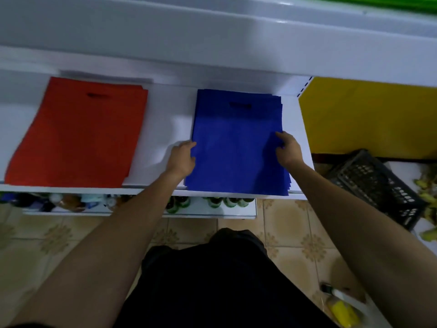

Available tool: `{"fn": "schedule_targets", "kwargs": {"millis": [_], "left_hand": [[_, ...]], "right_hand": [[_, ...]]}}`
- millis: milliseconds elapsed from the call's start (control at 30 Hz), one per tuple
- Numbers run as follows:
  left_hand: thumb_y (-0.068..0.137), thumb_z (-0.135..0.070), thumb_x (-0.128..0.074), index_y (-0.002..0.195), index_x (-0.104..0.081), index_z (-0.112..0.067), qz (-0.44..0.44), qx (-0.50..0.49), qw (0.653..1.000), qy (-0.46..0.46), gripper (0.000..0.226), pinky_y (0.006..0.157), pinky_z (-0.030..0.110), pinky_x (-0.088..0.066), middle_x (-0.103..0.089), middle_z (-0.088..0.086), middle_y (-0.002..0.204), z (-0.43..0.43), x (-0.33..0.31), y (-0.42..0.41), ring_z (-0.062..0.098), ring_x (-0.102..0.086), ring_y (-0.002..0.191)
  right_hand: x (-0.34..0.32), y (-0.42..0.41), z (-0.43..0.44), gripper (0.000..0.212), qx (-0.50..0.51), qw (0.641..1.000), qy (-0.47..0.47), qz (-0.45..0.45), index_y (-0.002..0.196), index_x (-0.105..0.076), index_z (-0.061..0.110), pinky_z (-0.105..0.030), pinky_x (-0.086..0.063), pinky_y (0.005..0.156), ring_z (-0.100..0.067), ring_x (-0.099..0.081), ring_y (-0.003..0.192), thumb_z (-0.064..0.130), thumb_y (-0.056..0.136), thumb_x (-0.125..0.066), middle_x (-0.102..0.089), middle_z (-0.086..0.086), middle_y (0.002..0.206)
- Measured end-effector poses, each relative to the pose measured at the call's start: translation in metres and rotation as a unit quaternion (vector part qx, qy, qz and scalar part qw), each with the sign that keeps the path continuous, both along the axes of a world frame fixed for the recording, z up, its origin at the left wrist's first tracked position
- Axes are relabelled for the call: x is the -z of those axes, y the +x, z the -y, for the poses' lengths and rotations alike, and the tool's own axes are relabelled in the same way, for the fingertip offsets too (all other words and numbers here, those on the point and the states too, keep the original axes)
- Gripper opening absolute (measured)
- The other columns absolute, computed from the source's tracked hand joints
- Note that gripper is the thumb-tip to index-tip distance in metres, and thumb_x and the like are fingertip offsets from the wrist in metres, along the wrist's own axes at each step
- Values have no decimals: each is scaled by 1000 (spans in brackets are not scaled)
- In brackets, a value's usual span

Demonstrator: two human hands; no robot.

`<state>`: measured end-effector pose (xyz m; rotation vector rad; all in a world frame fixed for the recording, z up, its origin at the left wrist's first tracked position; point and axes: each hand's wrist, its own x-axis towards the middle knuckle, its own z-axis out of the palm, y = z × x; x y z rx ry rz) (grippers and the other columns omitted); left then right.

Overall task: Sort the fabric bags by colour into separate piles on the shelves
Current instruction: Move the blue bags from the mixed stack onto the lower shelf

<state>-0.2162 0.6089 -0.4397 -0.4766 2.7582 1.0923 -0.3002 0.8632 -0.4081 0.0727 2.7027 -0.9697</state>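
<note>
Shelf: a white shelf [163, 119] runs across the middle of the frame and carries two separate piles.
Blue bags: the stack of blue bags [236, 147] lies flat at centre, handle slot toward the back. Its near edge just overhangs the shelf front, and the layers fan out slightly on the right.
Red bags: the pile of red bags [78, 136] lies flat at the left of the frame, well apart from the blue stack.
Left hand: the left hand [181, 159] is at the blue stack's left edge, fingers curled round that edge.
Right hand: the right hand [287, 147] is on the stack's right side, thumb on top and fingers bent, pinching the fabric.
Right of frame: a yellow sheet [369, 114] sits past the shelf end; whether it is bags I cannot tell. A black crate [376, 183] sits below it.
Below: bottles [222, 201] stand on a lower shelf above the tiled floor [283, 221].
Lower right corner: a spray bottle [343, 306], blurred.
</note>
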Motion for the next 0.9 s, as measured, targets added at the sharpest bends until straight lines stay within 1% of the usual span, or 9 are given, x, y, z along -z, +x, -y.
{"fn": "schedule_targets", "kwargs": {"millis": [67, 133, 267, 367, 467, 567, 667, 800, 900], "left_hand": [[91, 2, -47, 137, -39, 0, -15, 7, 1000, -8, 47, 104, 19, -23, -38, 16, 144, -3, 1, 3, 28, -39, 130], [92, -1, -47, 136, -40, 0, -30, 3, 999, -12, 45, 106, 21, -21, -37, 18, 144, -4, -2, 9, 28, -37, 131], [91, -4, -47, 131, -46, 0, -65, -34, 997, -12, 40, 113, 35, -23, -45, 18, 139, 0, -9, 35, 28, -35, 134], [91, -10, -49, 130, -47, 1, -71, -68, 995, -14, 41, 111, 38, -28, -47, 19, 136, 4, -21, 68, 31, -41, 129], [85, -19, -47, 126, -51, 5, -65, -82, 994, -14, 47, 104, 42, -36, -53, 24, 128, 15, -34, 109, 36, -50, 118], [84, -13, -52, 121, -55, 7, -66, -112, 991, -36, 42, 94, 44, -41, -60, 26, 116, 37, -38, 154, 40, -57, 106], [89, -7, -54, 124, -53, 3, -69, -130, 989, -29, 36, 89, 39, -42, -62, 24, 110, 59, -35, 210, 35, -59, 99], [87, -21, -50, 131, -48, -5, -41, -189, 981, 6, 46, 90, 41, -45, -58, 19, 120, 101, -36, 291, 36, -55, 107], [91, -23, -47, 132, -46, -3, -29, -245, 969, -17, 46, 96, 36, -38, -54, 18, 127, 143, -45, 345, 35, -51, 116]], "right_hand": [[3, -7, -2, 52, -20, 1000, 16, 0, 141, -36, 10, -33, -24, 111, -26, -24, 140, -7, 92, -38, -22, -7, 153], [1, -9, -1, 51, -24, 999, 23, -13, 142, -34, 11, -32, -24, 110, -25, -19, 141, -5, 94, -37, -17, -6, 155], [-10, 2, 14, 49, -90, 994, 26, -52, 141, -36, 12, -27, -24, 108, -24, -19, 141, -2, 94, -40, -18, -7, 154], [-22, 22, 39, 48, -167, 984, 22, -61, 141, -37, 13, -25, -27, 105, -24, -20, 141, 3, 94, -42, -21, -6, 154], [-31, 49, 73, 48, -261, 963, 34, -60, 142, -35, 13, -29, -25, 108, -25, -21, 139, 11, 95, -46, -22, -6, 153], [-35, 82, 118, 49, -338, 938, 27, -64, 142, -34, 12, -30, -20, 111, -26, -21, 139, 16, 95, -49, -24, -8, 153], [-35, 123, 168, 50, -399, 914, 22, -65, 141, -35, 11, -31, -20, 111, -27, -24, 138, 18, 94, -51, -27, -10, 151], [-36, 193, 241, 49, -460, 885, 3, -67, 137, -43, 8, -32, -25, 108, -31, -36, 131, 24, 91, -53, -39, -14, 144], [-39, 246, 305, 49, -519, 852, -5, -72, 138, -40, 8, -34, -25, 110, -28, -34, 133, 21, 93, -52, -38, -14, 145]]}}
